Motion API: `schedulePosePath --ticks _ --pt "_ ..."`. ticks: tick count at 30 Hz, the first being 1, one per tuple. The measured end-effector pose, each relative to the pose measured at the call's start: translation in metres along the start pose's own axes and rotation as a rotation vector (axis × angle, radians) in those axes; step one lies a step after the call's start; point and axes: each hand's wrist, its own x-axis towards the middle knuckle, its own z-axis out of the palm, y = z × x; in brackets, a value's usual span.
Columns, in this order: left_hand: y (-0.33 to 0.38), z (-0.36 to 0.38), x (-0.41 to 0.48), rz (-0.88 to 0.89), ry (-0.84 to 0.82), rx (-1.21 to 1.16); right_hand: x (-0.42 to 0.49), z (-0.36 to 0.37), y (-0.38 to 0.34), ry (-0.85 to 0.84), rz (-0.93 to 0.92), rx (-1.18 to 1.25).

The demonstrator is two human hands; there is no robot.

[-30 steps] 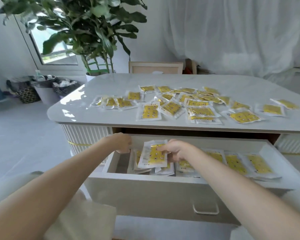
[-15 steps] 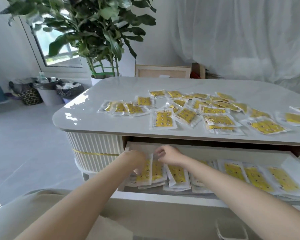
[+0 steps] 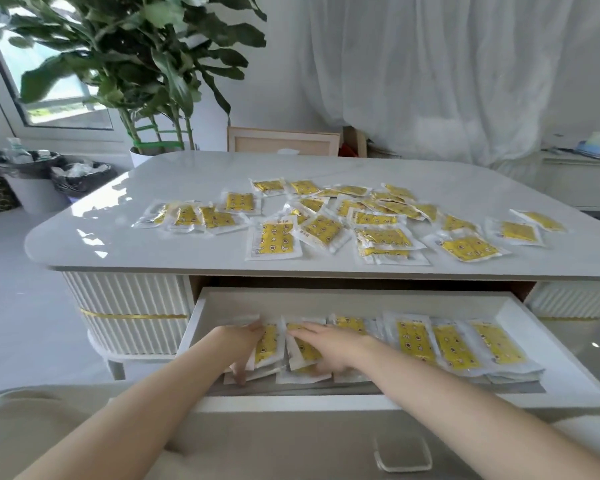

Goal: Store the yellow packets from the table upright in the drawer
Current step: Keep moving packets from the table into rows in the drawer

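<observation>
Many yellow packets in clear wrappers lie scattered flat on the white table. Below its front edge the white drawer stands pulled out. Inside it a row of yellow packets leans back, overlapping from left to right. My left hand is at the row's left end, thumb and fingers closed around the leftmost packets. Beside it my right hand lies flat on the neighbouring packets with its fingers apart. Both hands hide the packets under them.
A large potted plant stands behind the table's left corner, with lined bins on the floor to its left. A wooden chair back rises behind the table. The drawer front carries a clear handle.
My right hand has brought the packet it held down into the drawer's left end. My left hand has left the drawer's corner and closed on the leftmost packets. The view has tilted down.
</observation>
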Motion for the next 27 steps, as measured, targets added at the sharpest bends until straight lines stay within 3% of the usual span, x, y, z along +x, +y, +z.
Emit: schedulePosePath --ticks 4,9,11,17,24,27 --pt "0.007 0.003 -0.003 0.018 0.027 0.014 -0.008 -0.002 0.002 -0.066 0.042 0.005" --pt "0.012 -0.006 -0.010 0.009 0.004 0.031 -0.036 -0.021 0.004 -0.039 0.048 -0.154" --pt "0.021 -0.021 -0.021 0.037 0.093 0.010 -0.049 -0.034 0.006 0.037 0.060 -0.152" --pt "0.034 -0.079 -0.067 0.086 0.613 -0.024 -0.091 -0.081 0.014 0.298 0.106 -0.080" --pt "0.019 -0.124 -0.079 0.082 0.854 -0.306 -0.107 -0.117 0.053 0.724 0.254 0.212" --pt "0.012 -0.133 -0.065 0.081 0.811 -0.349 -0.093 -0.118 0.070 0.696 0.307 0.203"
